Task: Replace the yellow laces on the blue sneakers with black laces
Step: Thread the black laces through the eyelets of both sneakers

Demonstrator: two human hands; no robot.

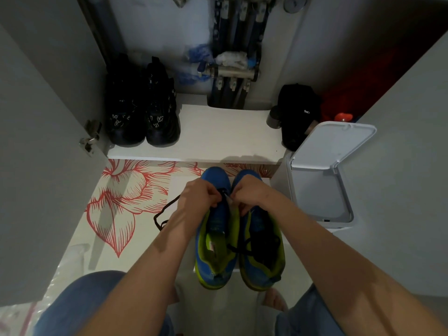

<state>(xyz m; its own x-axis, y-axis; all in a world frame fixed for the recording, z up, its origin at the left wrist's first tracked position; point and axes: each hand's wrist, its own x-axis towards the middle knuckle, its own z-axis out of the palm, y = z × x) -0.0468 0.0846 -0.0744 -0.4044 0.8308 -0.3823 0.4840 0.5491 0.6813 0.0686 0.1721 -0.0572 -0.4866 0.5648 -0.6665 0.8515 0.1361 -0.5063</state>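
One wide-angle camera, worn on the person's head, looks forward and steeply down from close above the work. Both forearms (150, 263) enter from the lower edge, at 7 and 5 o'clock. The left hand (197, 195) and right hand (249, 194) meet just above the frame's centre, pinching the black lace (167, 209) over the blue sneakers (218, 221), whose toes point to 12 o'clock. Jeans-clad knees (80, 299) fill the bottom corners. Farther off, toward 12 o'clock, the view reaches the white shelf (218, 134). Black shoes (143, 112) stand at 11 o'clock and the open bin (334, 144) at 3 o'clock. Straight edges bow near the borders.
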